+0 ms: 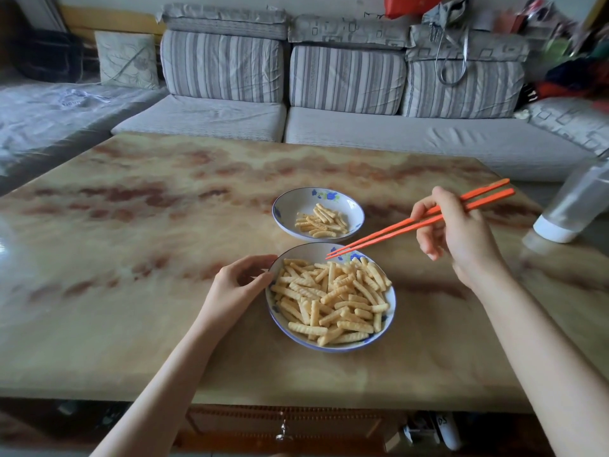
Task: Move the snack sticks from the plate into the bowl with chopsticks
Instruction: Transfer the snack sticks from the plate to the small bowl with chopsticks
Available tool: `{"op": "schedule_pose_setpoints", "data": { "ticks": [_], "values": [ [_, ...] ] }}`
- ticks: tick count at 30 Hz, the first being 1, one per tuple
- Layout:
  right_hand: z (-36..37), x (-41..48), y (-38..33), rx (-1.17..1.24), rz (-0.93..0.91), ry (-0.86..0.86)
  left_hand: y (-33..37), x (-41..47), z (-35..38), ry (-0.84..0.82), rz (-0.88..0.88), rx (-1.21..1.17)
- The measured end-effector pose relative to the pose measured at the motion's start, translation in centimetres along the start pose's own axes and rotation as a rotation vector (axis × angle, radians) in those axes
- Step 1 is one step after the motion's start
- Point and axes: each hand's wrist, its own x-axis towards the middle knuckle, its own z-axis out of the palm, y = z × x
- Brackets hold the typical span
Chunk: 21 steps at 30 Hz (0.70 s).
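Steadying the near plate (pixel 390 311) by its rim, the left hand (pixel 239 285) is curling loosely around the edge, while the heaped snack sticks (pixel 333 298) are lying criss-crossed in it, probably light, stiff, ridged and brittle, so each is best pinched at mid-length with gentle pressure. The right hand (pixel 458 232) is gripping the orange chopsticks (pixel 415 222), tips nearly together and carrying nothing, hovering over the plate's far rim. Just beyond, the bowl (pixel 290 206) is holding a few sticks, with open bench (pixel 148 225) around and a plastic bottle (pixel 573 202) standing at the right edge.
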Motion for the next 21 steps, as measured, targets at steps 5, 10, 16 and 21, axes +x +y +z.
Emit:
{"op": "schedule_pose_setpoints", "data": {
  "ticks": [5, 10, 16, 21],
  "values": [
    [-1.1, -0.8, -0.5, -0.017, 0.028, 0.008, 0.1, 0.0, 0.0, -0.006, 0.005, -0.004],
    [-0.9, -1.3, 0.1, -0.051, 0.075, -0.051, 0.2, -0.1, 0.0, -0.005, 0.012, -0.011],
    [-0.3, -1.4, 1.0, 0.005, 0.095, -0.020, 0.0, 0.0, 0.0, 0.004, 0.006, -0.001],
    [-0.4, -1.2, 1.2, 0.124, 0.114, 0.066, 0.0, 0.1, 0.0, 0.000, 0.012, -0.004]
  ]
}}
